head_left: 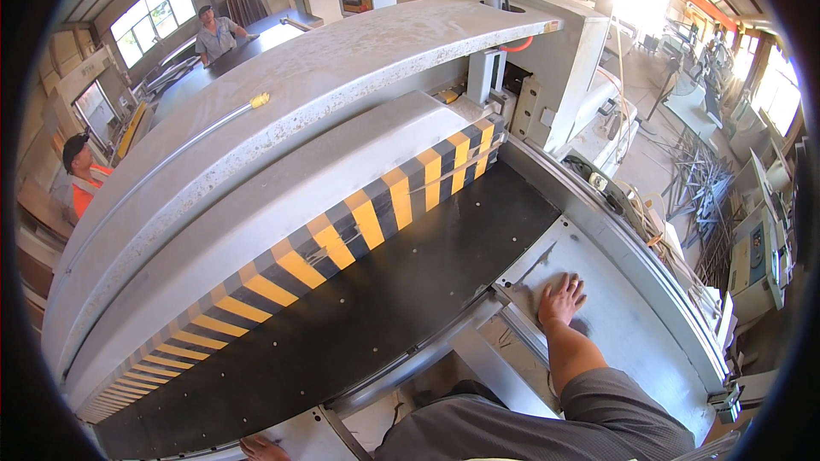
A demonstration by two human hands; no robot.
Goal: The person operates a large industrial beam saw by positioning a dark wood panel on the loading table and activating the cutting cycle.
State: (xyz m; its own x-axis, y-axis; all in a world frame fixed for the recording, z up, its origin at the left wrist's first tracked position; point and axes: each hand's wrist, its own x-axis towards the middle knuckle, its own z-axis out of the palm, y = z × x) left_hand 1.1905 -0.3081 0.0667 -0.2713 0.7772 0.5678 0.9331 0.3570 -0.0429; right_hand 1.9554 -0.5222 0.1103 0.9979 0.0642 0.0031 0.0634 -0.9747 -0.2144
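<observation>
My right hand (561, 299) lies palm down on a smooth grey side table (628, 324), fingers spread and nothing in them. At the lower edge only part of my left hand (263, 448) shows. It rests on another grey table section (301, 434), fingers stretched toward the black machine bed (376, 316), and I see nothing held there. Dotted with small pale studs, that dark bed runs beneath a long pressure beam (367, 218) striped yellow and black. No workpiece shows under my hands.
A large grey machine housing (342, 60) arches over the beam. A metal guide rail (623, 243) borders the right table. Metal scraps (705, 188) lie on the floor beyond it. One person (218, 37) stands behind the machine; another in an orange vest (85, 175) is at left.
</observation>
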